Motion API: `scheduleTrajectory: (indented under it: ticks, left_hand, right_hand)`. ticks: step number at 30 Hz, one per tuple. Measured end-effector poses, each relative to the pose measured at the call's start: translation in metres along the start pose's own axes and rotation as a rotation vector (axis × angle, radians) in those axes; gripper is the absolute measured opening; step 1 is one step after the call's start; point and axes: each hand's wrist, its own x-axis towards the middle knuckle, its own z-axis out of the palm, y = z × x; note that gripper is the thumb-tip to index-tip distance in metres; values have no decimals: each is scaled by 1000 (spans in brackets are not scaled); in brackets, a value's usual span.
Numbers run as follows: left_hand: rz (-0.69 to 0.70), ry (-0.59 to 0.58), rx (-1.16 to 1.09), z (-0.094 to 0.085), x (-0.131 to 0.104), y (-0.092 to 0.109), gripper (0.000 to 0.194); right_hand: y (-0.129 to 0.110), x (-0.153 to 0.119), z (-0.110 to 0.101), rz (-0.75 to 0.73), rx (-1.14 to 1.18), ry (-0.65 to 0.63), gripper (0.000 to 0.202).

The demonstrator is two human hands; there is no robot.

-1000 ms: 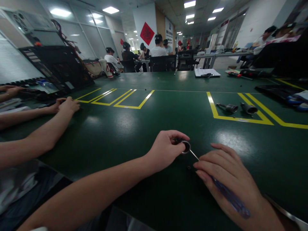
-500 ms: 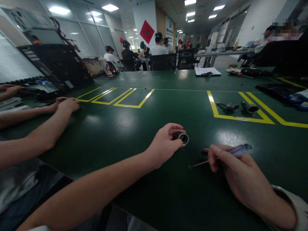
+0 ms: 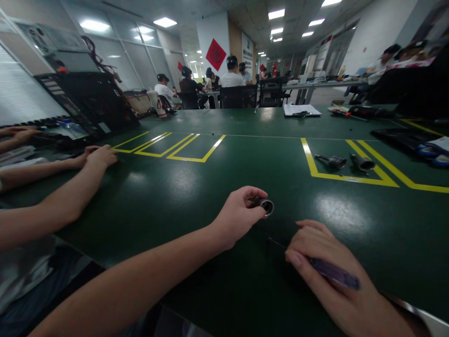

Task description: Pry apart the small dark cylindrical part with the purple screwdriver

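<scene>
In the middle of the head view, my left hand is closed round a hollow cylindrical metal part, its round open end facing right. Fingers cover most of its body. Lower right, my right hand grips a screwdriver with a clear purple handle. Its thin shaft points left, below the metal part and apart from it; the tip is blurred. Two similar dark metal parts lie on the table to the right: one with a protruding shaft and a cup-shaped one.
The green table carries yellow tape outlines. A co-worker's arms rest at the left, near a black equipment case. Papers lie at the back; a black tray and blue-handled tool sit far right.
My right hand has turned over and moved down and slightly left; the screwdriver's handle now slopes down to the right. My left hand keeps its grip on the metal part. The view has tilted slightly.
</scene>
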Motion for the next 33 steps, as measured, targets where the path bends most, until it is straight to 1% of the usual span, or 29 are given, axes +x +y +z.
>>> scheduleTrajectory:
  ticks: [2, 5, 8, 10, 12, 15, 18, 20, 22, 25, 27, 29, 33]
  left_hand:
    - [-4, -4, -8, -1, 1, -1, 30]
    - [-11, -21, -28, -1, 0, 2, 31]
    - [-26, -10, -52, 2, -1, 6, 31]
    - [-28, 5, -62, 3, -2, 8, 30]
    - [-26, 12, -67, 3, -2, 9, 29]
    - [-12, 0, -58, 1, -2, 8, 28]
    - [-5, -16, -47, -1, -2, 6, 28]
    - [-3, -13, -70, -1, -2, 6, 29]
    - [-1, -1, -108, -1, -3, 7, 30]
    - [-3, 18, -126, 1, -4, 8, 29]
    - [1, 18, -108, 1, -4, 9, 26]
    - [5, 25, -80, 1, -3, 8, 24]
    - [-14, 34, -25, -1, -3, 7, 27]
  right_hand:
    - [-2, -1, -2, -80, -42, -6, 18]
    - [-3, -1, -6, -183, -98, 73, 14]
    - [-3, -2, -6, -192, -140, 151, 9]
    - [-2, -3, -5, -149, -112, 172, 8]
    - [-1, -3, -3, -84, -37, 162, 15]
    - [3, -2, -3, 58, 78, 157, 27]
    - [8, 0, -2, 201, 121, 178, 31]
    - [10, 1, -2, 254, 126, 172, 32]
    - [12, 2, -1, 267, 119, 159, 33]
    - [11, 2, 1, 245, 100, 131, 34]
    - [9, 2, 1, 204, 86, 105, 34]
    - [7, 1, 0, 119, 58, 96, 32]
    - [1, -3, -4, -79, -67, 84, 25]
